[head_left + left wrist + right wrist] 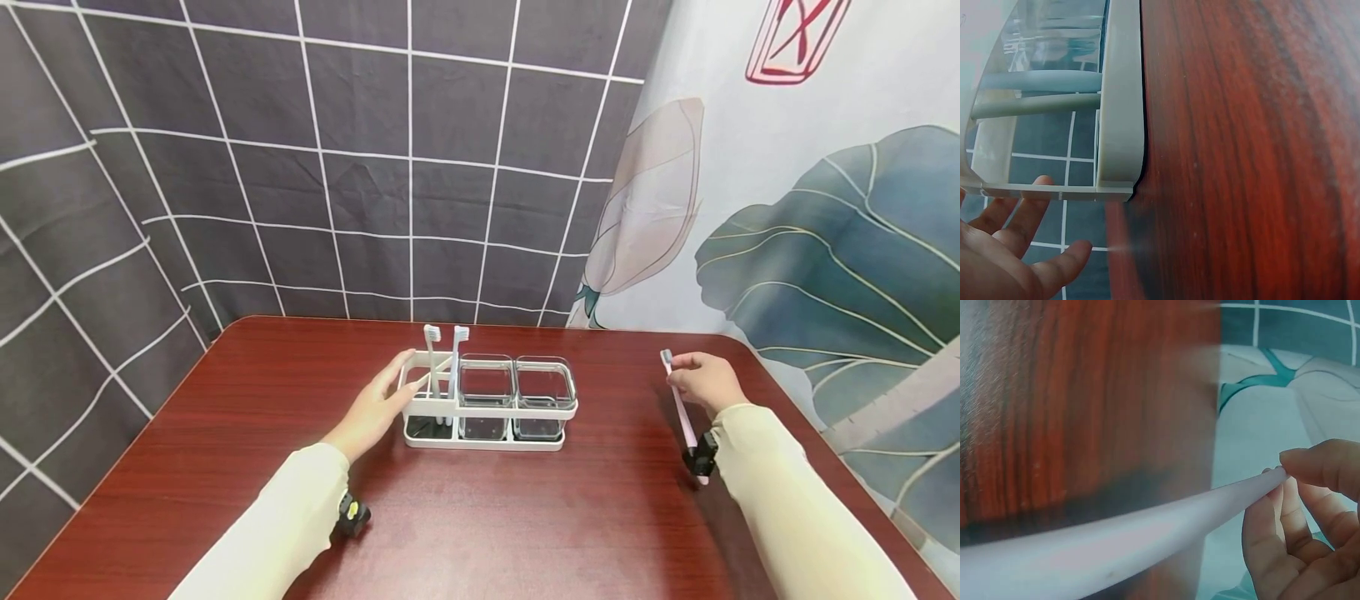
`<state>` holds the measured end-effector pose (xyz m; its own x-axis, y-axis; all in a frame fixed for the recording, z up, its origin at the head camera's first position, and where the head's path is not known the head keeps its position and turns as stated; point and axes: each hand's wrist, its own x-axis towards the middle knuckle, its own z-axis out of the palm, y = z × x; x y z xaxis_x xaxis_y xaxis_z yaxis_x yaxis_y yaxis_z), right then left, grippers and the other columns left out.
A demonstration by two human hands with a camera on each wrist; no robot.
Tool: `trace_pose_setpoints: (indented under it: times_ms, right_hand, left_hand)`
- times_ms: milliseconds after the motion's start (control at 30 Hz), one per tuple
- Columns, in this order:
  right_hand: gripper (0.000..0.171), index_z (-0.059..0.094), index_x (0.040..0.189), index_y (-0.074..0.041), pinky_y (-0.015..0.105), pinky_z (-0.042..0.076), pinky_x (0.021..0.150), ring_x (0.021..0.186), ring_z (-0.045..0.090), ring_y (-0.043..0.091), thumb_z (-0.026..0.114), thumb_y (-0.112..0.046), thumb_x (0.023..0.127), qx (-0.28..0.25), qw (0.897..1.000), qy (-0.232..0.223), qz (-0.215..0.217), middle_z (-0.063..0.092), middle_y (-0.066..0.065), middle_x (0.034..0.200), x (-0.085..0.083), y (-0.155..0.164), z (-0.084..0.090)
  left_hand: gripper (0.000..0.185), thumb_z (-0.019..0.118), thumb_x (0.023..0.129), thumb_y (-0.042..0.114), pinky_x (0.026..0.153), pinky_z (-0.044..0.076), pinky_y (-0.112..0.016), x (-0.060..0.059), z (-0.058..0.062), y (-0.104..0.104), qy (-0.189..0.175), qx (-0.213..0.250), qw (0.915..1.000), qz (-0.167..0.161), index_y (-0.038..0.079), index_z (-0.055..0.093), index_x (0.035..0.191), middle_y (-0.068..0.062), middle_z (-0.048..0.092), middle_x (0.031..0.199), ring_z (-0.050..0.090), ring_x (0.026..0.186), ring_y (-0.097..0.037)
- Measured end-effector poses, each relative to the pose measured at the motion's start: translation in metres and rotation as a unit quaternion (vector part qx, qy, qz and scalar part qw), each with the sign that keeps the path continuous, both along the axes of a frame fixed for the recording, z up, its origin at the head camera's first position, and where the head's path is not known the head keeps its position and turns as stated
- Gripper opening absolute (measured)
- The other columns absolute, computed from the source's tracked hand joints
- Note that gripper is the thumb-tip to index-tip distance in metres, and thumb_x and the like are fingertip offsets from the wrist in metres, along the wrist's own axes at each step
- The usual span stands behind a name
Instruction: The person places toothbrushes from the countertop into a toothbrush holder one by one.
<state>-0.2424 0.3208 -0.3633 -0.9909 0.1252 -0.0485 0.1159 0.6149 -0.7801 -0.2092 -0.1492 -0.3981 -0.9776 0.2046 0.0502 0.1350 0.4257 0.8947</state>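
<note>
Nearest to me, my two cream sleeves (277,525) run out over the dark red table (480,517), each with a small black camera strapped at the wrist. A little further out, my right hand (705,381) pinches a pink toothbrush (681,412) close under its head, thumb and fingertips (1319,462) curled round the thin neck; the handle slopes back toward my wrist and the bristles point away from me, above the table near its right edge. My left hand (375,408) is open, its fingers (1019,219) straight and laid against the left end of the white holder (487,410), which stands on the table well apart from the pink toothbrush. Its left compartment holds two grey toothbrushes (444,367) standing with heads up, and two clear cups (517,396) sit side by side to the right of them. Behind the table hang a dark grid-patterned cloth (337,167) and, to the right, a leaf-print curtain (825,233).
</note>
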Motion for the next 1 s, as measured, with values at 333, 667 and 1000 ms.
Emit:
trace_pose_setpoints:
  times_ms: [333,667,1000]
  right_hand:
    - [0.040,0.053,0.123,0.013,0.029,0.057,0.072,0.074,0.059,0.002,0.060,-0.007,0.089,0.018,0.999,0.033,-0.004,0.065,0.021,0.104,-0.002,-0.010,0.015]
    - [0.039,0.054,0.123,0.011,0.017,0.052,0.064,0.073,0.058,-0.002,0.061,-0.007,0.089,0.022,0.998,0.063,0.010,0.063,0.023,0.107,0.002,-0.029,0.035]
    - [0.039,0.054,0.124,0.011,0.014,0.052,0.064,0.068,0.058,-0.005,0.062,-0.004,0.089,-0.032,0.993,0.116,0.014,0.061,-0.009,0.082,0.007,-0.046,0.057]
  left_hand:
    - [0.060,0.050,0.100,0.028,0.113,0.018,-0.060,0.000,-0.001,0.000,0.000,0.003,1.0000,0.000,0.016,0.026,0.153,-0.009,0.025,0.158,0.022,0.145,-0.033]
    - [0.059,0.050,0.100,0.029,0.114,0.018,-0.059,0.000,-0.001,0.000,-0.002,0.005,1.0000,0.001,0.019,0.027,0.153,-0.008,0.025,0.158,0.021,0.145,-0.032]
    - [0.058,0.050,0.100,0.025,0.115,0.016,-0.056,0.001,0.000,0.000,0.010,0.006,0.9999,-0.001,0.015,0.028,0.153,-0.009,0.027,0.158,0.022,0.145,-0.031]
